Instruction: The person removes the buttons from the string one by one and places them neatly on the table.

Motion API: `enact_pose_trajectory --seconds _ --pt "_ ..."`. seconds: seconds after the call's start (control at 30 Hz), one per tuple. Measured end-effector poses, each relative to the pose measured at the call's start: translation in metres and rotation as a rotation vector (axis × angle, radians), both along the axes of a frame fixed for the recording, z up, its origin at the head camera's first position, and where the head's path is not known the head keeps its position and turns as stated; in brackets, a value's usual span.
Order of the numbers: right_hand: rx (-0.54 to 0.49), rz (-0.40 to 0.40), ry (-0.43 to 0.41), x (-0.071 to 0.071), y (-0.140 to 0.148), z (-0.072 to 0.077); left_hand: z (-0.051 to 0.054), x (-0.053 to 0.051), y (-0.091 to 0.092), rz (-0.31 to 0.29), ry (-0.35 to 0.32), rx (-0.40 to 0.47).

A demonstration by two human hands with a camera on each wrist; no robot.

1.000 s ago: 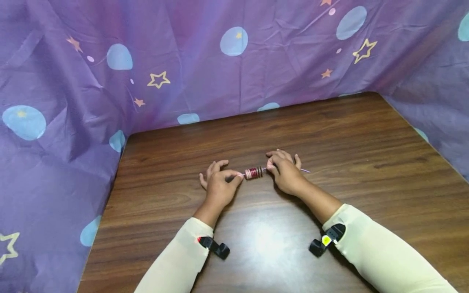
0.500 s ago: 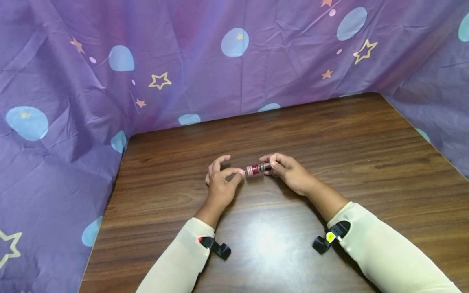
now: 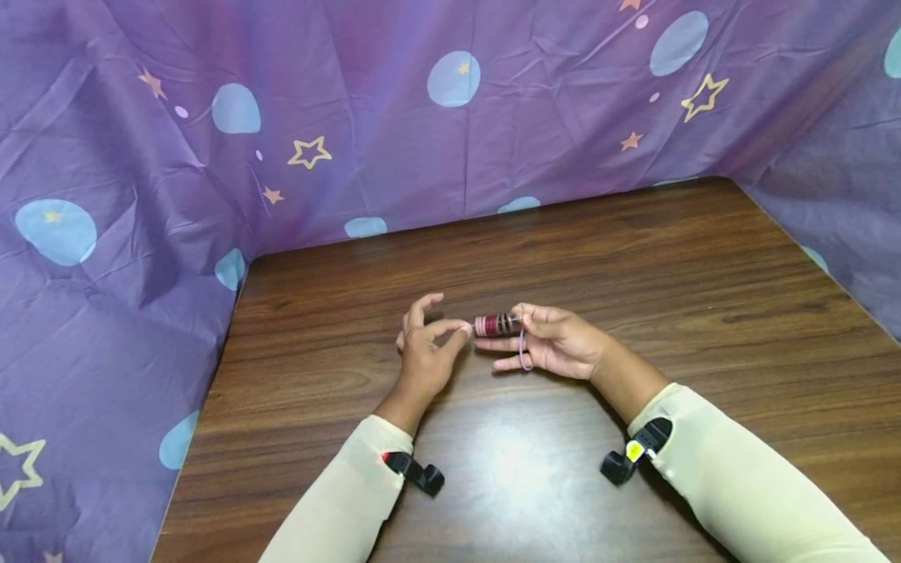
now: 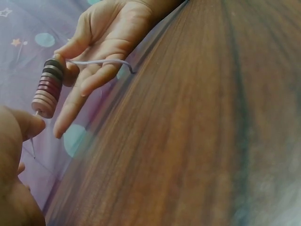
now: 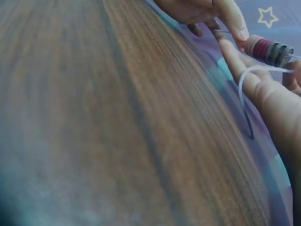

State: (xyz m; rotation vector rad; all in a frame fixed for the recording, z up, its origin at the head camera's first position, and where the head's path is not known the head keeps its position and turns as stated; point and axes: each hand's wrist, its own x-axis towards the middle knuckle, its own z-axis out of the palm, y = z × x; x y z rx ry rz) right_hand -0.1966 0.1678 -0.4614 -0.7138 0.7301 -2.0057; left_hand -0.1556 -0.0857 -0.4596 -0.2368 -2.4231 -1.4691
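Note:
Several round discs (image 3: 491, 324) in pink, dark red, grey and black are threaded side by side on a thin purple cord (image 3: 522, 349). My left hand (image 3: 428, 348) pinches the cord between thumb and forefinger beside the pink discs, its other fingers spread. At the black end, my right hand (image 3: 561, 342) pinches the cord with thumb and forefinger, palm turned up and other fingers stretched under the stack. The cord's loose end (image 4: 106, 61) hangs in a curve past the right fingers. A short tail of cord shows below the left thumb in the left wrist view.
Both hands are above a brown wood-grain table (image 3: 338, 469). A purple cloth (image 3: 380, 102) with stars and blue spots hangs behind it and at its sides. Black straps with small devices (image 3: 415, 471) sit on both sleeved wrists.
My right hand has slid along the cord towards the discs and rolled palm up. The loose cord end now droops below it. The left hand keeps its pinch, shifting slightly right and up.

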Motion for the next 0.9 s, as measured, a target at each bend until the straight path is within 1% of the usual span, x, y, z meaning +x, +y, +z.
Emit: enact_pose_trajectory --seconds 0.1,0.33,0.6,0.77,0.9 --pt "-0.027 0.012 -0.016 0.0002 -0.0006 -0.0004 -0.0003 0.0008 -0.0003 -0.009 0.014 -0.004" --pt "-0.049 0.002 -0.056 0.002 -0.0016 0.0001 -0.0016 0.0009 -0.0009 -0.024 0.043 0.008" --pt "-0.055 -0.049 -0.116 0.0034 -0.004 0.0015 -0.0011 0.0008 -0.0013 -0.044 0.088 0.045" --pt "-0.046 -0.076 -0.167 0.0055 -0.0062 0.0048 -0.0007 0.0013 -0.0011 -0.058 0.082 0.051" --pt "-0.033 -0.088 -0.175 0.0061 -0.0051 0.0044 -0.0005 0.002 -0.0005 -0.083 0.073 0.051"
